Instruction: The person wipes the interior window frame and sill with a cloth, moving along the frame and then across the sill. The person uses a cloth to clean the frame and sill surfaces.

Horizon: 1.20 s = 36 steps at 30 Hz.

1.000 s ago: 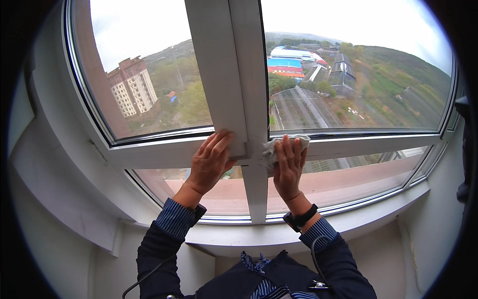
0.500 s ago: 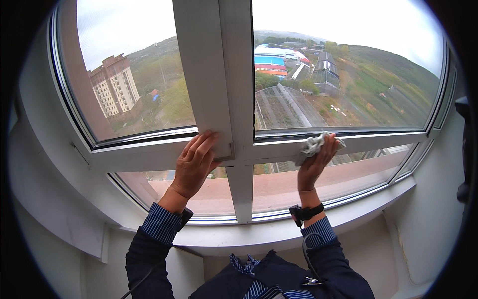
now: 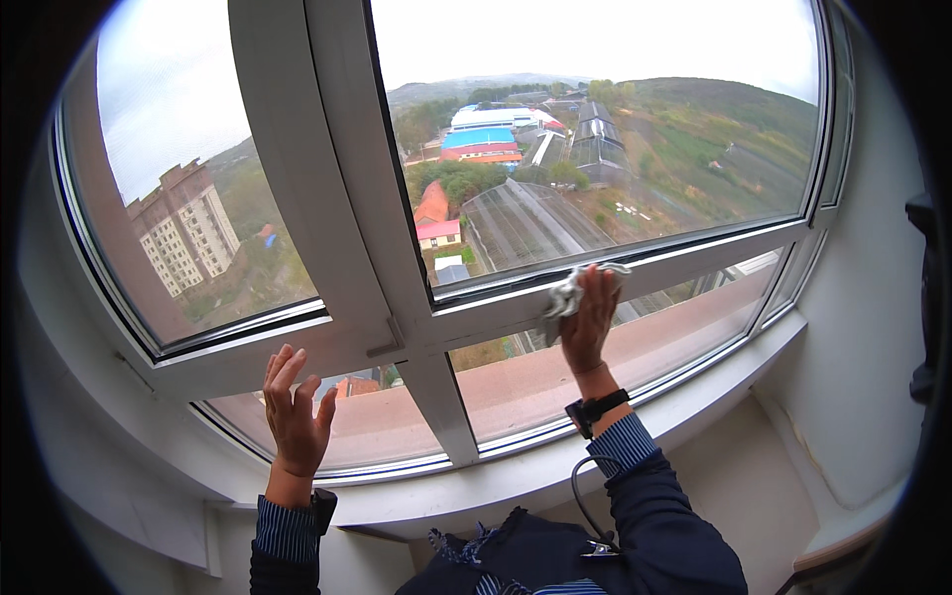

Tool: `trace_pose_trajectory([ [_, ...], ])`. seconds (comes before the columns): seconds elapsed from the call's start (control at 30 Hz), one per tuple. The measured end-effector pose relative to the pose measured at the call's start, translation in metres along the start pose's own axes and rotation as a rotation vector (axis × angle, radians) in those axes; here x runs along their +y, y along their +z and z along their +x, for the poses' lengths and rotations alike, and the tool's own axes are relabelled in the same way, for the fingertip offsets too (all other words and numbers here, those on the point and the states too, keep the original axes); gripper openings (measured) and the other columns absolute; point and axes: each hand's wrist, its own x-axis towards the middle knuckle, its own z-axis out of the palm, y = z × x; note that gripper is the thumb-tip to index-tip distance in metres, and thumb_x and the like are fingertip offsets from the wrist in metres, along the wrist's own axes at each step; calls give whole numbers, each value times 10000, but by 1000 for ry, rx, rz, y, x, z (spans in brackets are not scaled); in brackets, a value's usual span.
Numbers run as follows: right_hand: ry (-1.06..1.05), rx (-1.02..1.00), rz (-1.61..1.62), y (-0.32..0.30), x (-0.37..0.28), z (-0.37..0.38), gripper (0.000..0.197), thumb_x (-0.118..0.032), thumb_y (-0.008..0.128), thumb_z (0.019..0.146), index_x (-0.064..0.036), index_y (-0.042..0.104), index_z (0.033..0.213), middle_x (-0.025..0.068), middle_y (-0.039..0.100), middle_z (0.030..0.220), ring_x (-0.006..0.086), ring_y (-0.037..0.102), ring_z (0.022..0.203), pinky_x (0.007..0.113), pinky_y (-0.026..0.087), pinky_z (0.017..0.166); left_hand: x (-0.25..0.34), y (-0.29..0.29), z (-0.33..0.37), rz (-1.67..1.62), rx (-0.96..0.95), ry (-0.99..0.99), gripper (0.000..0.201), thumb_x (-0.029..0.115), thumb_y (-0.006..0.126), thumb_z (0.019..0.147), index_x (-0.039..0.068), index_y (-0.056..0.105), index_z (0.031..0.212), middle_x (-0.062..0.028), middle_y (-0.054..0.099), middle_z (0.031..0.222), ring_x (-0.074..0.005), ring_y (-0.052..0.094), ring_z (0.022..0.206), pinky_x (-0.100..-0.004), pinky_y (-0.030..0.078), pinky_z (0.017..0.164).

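A crumpled grey-white cloth (image 3: 563, 299) is under my right hand (image 3: 589, 319), which presses it against the white horizontal window bar (image 3: 684, 270) below the large right pane. Part of the cloth bunches out left of the fingers, and the palm side is hidden. My left hand (image 3: 297, 412) is raised in front of the lower left pane, fingers apart and curved, holding nothing. Its fingertips come near the bar under the upper left pane; whether they touch it I cannot tell. The thick white upright (image 3: 347, 178) stands between the two upper panes.
Below the lower panes runs a white curved sill (image 3: 416, 501). A dark object (image 3: 924, 297) is on the right wall. A thin cable (image 3: 577, 486) loops by my right sleeve. Through the glass show greenhouses, a tall building (image 3: 185, 230) and hills.
My left hand has come off the central upright and moved down and left, its fingers spreading. The right hand stays on the cloth at the bar. The whole view has turned and shifted.
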Motion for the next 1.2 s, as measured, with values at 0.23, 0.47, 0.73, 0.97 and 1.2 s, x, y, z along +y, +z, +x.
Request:
trace_pose_trajectory([
  [0.23, 243, 152, 20, -5, -8, 23, 528, -285, 346, 1145, -46, 329, 1615, 193, 309, 1687, 422, 199, 1587, 584, 139, 1287, 46, 22, 19, -124, 40, 84, 210, 170, 688, 975, 95, 568, 1130, -138, 513, 1352, -363, 505, 1349, -541, 444, 1143],
  [0.47, -57, -192, 322, 25, -96, -13, 471, -156, 602, 1019, -185, 573, 1488, 64, 460, 1636, 299, 279, 1586, 509, 150, 1287, 124, 99, 100, -334, 35, 198, 189, 86, 750, 890, 68, 627, 1031, -111, 581, 1152, -323, 580, 1112, -443, 489, 971],
  [0.73, 303, 215, -2, -54, 133, 35, 492, -311, 402, 1138, -41, 436, 1548, 165, 386, 1657, 415, 252, 1570, 543, 207, 1281, 125, 128, 131, -262, -11, 183, 144, 84, 755, 887, 74, 619, 933, -100, 570, 1024, -297, 577, 959, -424, 472, 863],
  [0.97, 260, 38, 118, -22, 29, 2, 662, -408, 460, 1097, -62, 296, 1637, 197, 223, 1718, 461, 114, 1596, 630, 115, 1273, 137, 150, 131, -241, 46, 163, 91, 129, 724, 931, 77, 652, 951, -94, 564, 977, -296, 573, 922, -434, 468, 837],
  [1.2, 185, -66, 83, -16, 22, -2, 697, -496, 426, 1087, -67, 315, 1625, 228, 242, 1701, 459, 122, 1595, 628, 112, 1274, 141, 159, 127, -226, 112, 128, 94, 107, 675, 965, 34, 636, 921, -126, 553, 939, -323, 544, 892, -448, 460, 801],
])
